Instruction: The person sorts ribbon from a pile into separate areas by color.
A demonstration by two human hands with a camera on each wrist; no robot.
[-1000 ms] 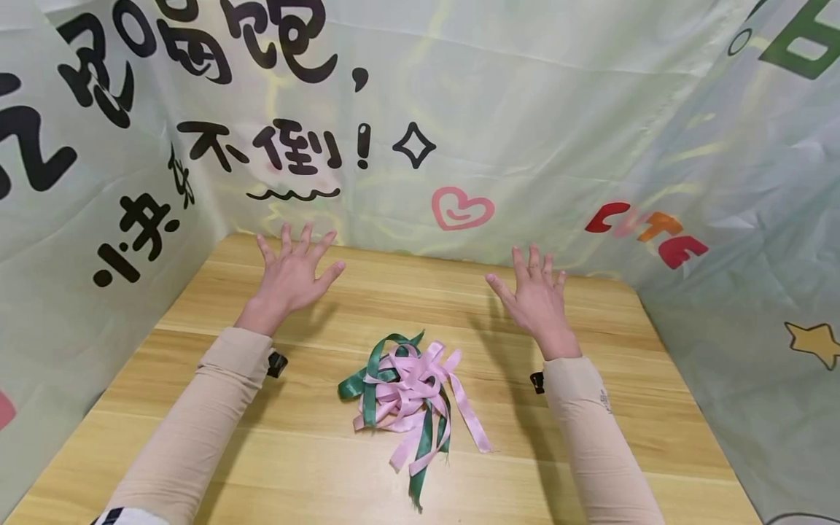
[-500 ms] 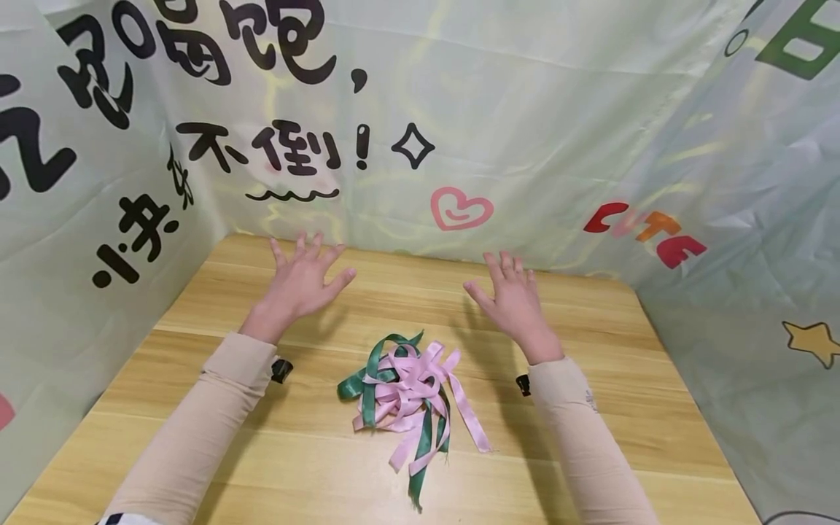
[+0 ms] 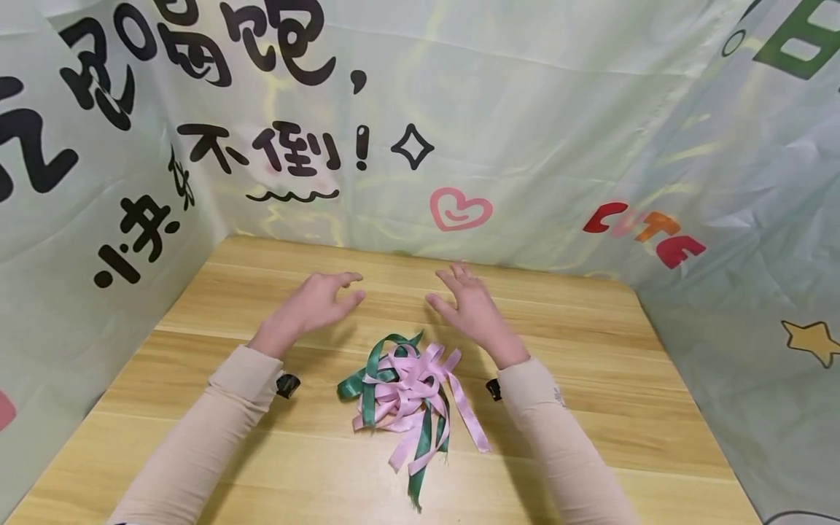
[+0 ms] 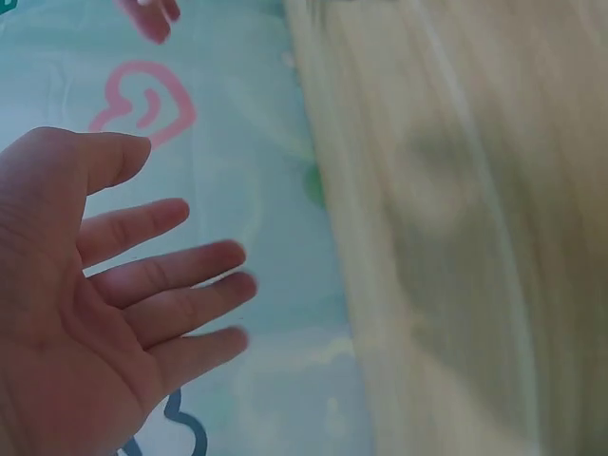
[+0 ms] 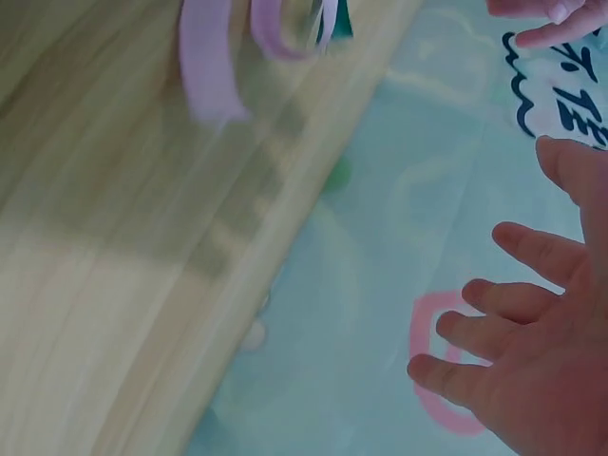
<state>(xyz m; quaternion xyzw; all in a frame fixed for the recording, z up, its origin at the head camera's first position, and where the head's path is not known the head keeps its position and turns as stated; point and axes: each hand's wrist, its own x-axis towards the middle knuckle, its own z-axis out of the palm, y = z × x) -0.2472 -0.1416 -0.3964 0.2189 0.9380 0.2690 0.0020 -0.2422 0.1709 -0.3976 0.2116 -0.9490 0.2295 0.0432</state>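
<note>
A tangled heap of pink ribbons (image 3: 410, 383) and green ribbons (image 3: 369, 397) lies in the middle of the table. My left hand (image 3: 315, 305) hovers beyond the heap on its left side, palm turned inward. In the left wrist view its fingers (image 4: 180, 309) are spread and nothing is held. Across from it, my right hand (image 3: 472, 310) is also in the air, beyond the heap on the right. Its fingers (image 5: 508, 299) are spread and hold nothing. Loose ends of pink ribbon (image 5: 209, 62) show in the right wrist view. Neither hand touches the ribbons.
The wooden table (image 3: 590, 437) meets a printed cloth backdrop (image 3: 525, 131) at the back and along both sides. The cloth carries black lettering, a pink heart (image 3: 461, 209) and a yellow star (image 3: 811, 343). A small black device (image 3: 287, 385) sits at the left wrist.
Both hands have moved inward toward each other and slightly nearer to me. The left hand's fingers have turned from spread upward to pointing right. The ribbons have not moved.
</note>
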